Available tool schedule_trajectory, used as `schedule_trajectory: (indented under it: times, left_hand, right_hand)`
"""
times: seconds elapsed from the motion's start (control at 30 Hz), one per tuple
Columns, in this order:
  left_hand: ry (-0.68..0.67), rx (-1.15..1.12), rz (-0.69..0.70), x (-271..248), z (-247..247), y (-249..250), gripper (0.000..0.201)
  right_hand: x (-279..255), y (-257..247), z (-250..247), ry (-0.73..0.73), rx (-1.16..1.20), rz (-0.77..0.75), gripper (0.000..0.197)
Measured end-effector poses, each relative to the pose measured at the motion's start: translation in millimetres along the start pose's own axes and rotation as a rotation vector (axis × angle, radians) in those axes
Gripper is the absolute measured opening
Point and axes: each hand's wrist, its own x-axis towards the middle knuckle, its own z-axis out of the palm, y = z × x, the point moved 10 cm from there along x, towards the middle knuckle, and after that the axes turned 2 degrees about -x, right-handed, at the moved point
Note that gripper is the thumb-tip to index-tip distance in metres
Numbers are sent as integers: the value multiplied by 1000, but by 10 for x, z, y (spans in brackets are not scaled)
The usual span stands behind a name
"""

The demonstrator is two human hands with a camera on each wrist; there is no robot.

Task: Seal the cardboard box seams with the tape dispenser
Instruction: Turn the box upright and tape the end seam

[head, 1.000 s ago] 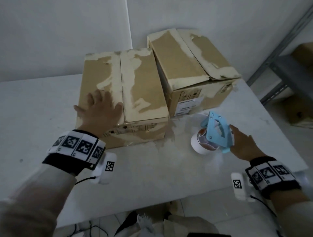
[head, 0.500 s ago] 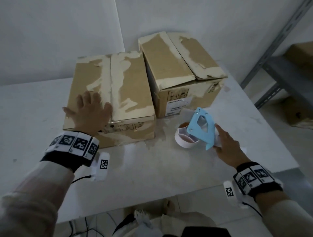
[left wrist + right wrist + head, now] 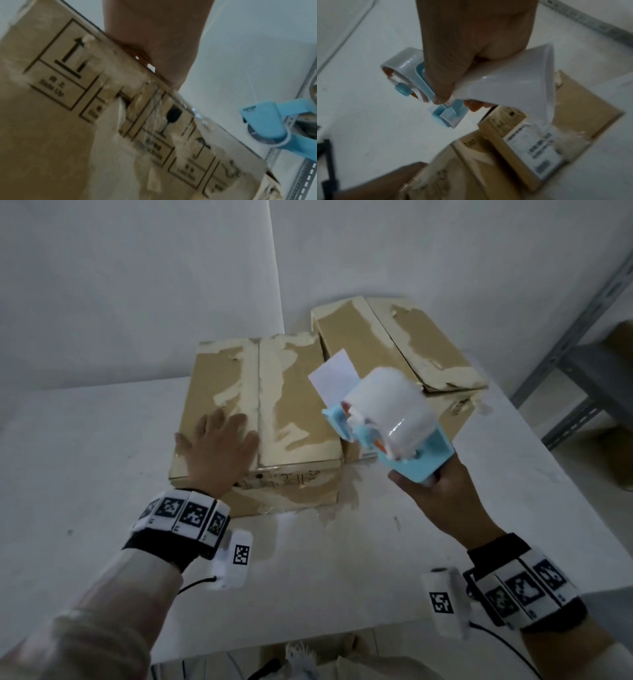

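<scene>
Two cardboard boxes stand side by side on a white table (image 3: 308,570). The near box (image 3: 291,412) has a centre seam running away from me, with torn pale patches. My left hand (image 3: 219,446) lies flat, fingers straight, on its left flap near the front edge. My right hand (image 3: 442,494) grips the blue tape dispenser (image 3: 404,453) by its handle and holds it in the air above the gap between the boxes. Its white tape roll (image 3: 390,405) faces up and a loose white tape end (image 3: 334,374) sticks out. The right wrist view shows fingers wrapped around the dispenser (image 3: 447,116).
The second box (image 3: 404,347) sits behind and to the right, its flaps slightly raised. A white wall rises behind the boxes. Grey metal shelving (image 3: 582,354) stands at the right, beyond the table edge. The front box face carries printed handling symbols (image 3: 65,70).
My right hand has lifted the dispenser off the table and raised it up and left over the boxes, roll turned upward. The left hand stays flat on the near box.
</scene>
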Motion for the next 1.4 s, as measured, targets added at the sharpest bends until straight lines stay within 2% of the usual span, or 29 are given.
schedule_trajectory:
  times: [0.07, 0.13, 0.17, 0.23, 0.33, 0.4, 0.47, 0.53, 0.6, 0.73, 0.8, 0.9, 0.97, 1.07, 1.23, 1.33, 1.4]
  left_hand:
    - [44, -29, 148, -49, -150, 99, 43]
    - [142, -110, 318, -131, -363, 216, 31]
    - [159, -209, 320, -142, -463, 199, 27]
    - [74, -484, 220, -99, -540, 100, 32]
    - [-188, -889, 37, -76, -452, 63, 44]
    - [-365, -988, -46, -136, -375, 61, 47]
    - [-494, -1045, -70, -204, -333, 66, 51]
    - [-571, -1133, -71, -220, -322, 60, 53]
    - [-613, -1214, -79, -213, -316, 29, 44]
    - [-690, -1350, -121, -169, -276, -24, 25]
    - [-719, -1381, -131, -120, -272, -40, 21]
    - [-762, -1415, -169, -66, -262, -56, 22]
    - [-799, -1459, -210, -46, -248, -65, 27]
    - [-847, -1492, -259, -30, -206, -65, 39]
    - [-836, -1365, -247, 19, -207, -113, 18]
    - [-827, -1216, -212, 37, -212, -203, 17]
    - [-802, -1135, -191, 26, -220, -247, 16]
  right_hand:
    - [76, -199, 106, -20, 40, -45, 33]
    - [166, -390, 224, -72, 92, -99, 27]
    - [209, -477, 284, -110, 116, -123, 22]
    - [280, -649, 416, -188, 168, -140, 11]
    - [357, -805, 607, -264, 214, -132, 9]
    - [387, -871, 729, -295, 225, -158, 21]
    - [404, -908, 837, -318, 233, -172, 36]
    - [409, -926, 922, -321, 238, -173, 27]
    - [410, -941, 985, -322, 234, -173, 17]
    - [443, -965, 1059, -297, 262, -172, 54]
    - [480, -977, 1109, -296, 286, -165, 58]
    - [519, -988, 1171, -301, 279, -164, 48]
    - [539, -991, 1191, -298, 259, -169, 43]
    - [559, -984, 1225, -303, 277, -156, 47]
    - [578, -1001, 1258, -308, 264, -163, 41]
    - [547, -1031, 1271, -309, 224, -194, 42]
    - [514, -1080, 1294, -330, 179, -225, 31]
